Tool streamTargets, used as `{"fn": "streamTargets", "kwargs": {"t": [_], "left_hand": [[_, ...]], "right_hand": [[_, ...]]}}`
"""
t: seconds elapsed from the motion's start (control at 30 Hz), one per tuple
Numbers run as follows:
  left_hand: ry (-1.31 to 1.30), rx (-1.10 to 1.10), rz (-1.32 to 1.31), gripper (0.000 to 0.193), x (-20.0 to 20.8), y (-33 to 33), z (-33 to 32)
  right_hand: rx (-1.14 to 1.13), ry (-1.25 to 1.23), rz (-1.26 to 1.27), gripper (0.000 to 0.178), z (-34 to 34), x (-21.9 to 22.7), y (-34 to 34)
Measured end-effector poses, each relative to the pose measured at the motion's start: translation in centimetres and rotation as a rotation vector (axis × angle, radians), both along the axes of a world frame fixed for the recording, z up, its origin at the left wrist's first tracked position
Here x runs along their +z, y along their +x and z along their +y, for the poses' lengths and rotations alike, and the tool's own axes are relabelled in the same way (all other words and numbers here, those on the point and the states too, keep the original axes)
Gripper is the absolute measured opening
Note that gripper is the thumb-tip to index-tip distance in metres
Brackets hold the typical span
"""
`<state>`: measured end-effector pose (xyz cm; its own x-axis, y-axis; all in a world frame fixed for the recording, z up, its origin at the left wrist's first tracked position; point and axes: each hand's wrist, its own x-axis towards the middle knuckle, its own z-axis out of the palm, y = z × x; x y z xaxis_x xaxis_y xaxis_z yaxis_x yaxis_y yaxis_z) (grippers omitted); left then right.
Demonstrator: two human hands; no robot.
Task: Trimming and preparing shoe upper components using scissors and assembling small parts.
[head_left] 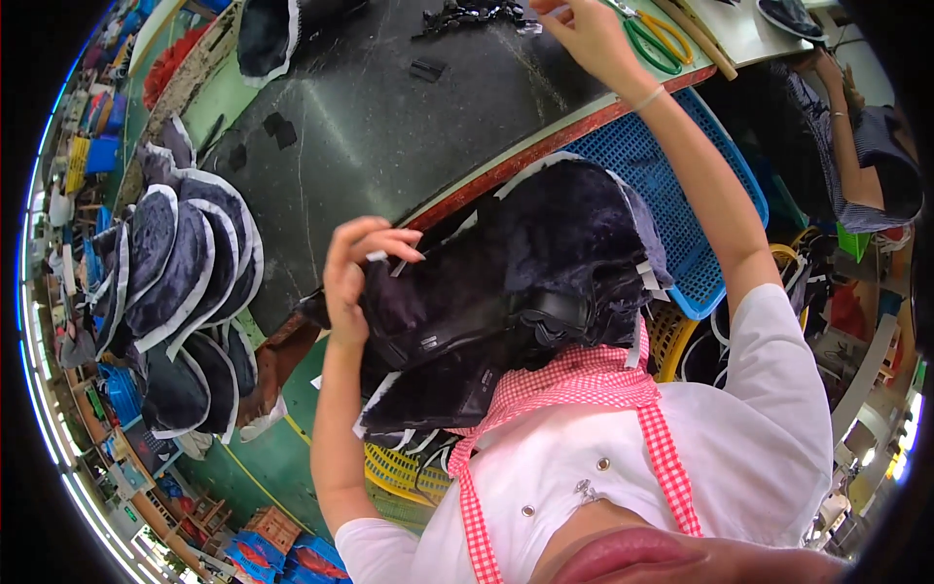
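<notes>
Across my lap lies a dark plush-lined shoe upper (574,224) with pale edging, together with other dark pieces. My left hand (352,268) is at its left end, fingers stretched over the plush and apart; a small white band sits on one finger. At the top edge, my right hand (589,39) reaches over the black table (370,127), beside a heap of small shiny black parts (472,18). Its fingers look loosely spread, partly cut off by the picture's edge. Scissors with green handles (650,49) and scissors with orange handles (673,37) lie just right of that hand.
Stacked plush-lined pieces (185,263) hang at the table's left side. Small black scraps (279,129) lie on the tabletop. A blue plastic basket (715,195) stands under my right arm, with yellow baskets (394,474) below. Another person (861,161) is at the far right.
</notes>
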<state>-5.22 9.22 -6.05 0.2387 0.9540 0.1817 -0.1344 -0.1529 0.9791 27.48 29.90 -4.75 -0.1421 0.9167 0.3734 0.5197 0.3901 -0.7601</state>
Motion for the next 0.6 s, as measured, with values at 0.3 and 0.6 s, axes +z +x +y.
{"fn": "streamTargets", "kwargs": {"t": [0.3, 0.6], "left_hand": [[-0.642, 0.008, 0.245, 0.031, 9.2, 0.5, -0.7], [-0.474, 0.020, 0.518, 0.015, 3.8, 5.0, -2.3]], "right_hand": [[0.145, 0.150, -0.302, 0.015, 1.5, 0.2, 0.0], [0.390, -0.599, 0.171, 0.035, -4.8, 2.6, -1.3]]}}
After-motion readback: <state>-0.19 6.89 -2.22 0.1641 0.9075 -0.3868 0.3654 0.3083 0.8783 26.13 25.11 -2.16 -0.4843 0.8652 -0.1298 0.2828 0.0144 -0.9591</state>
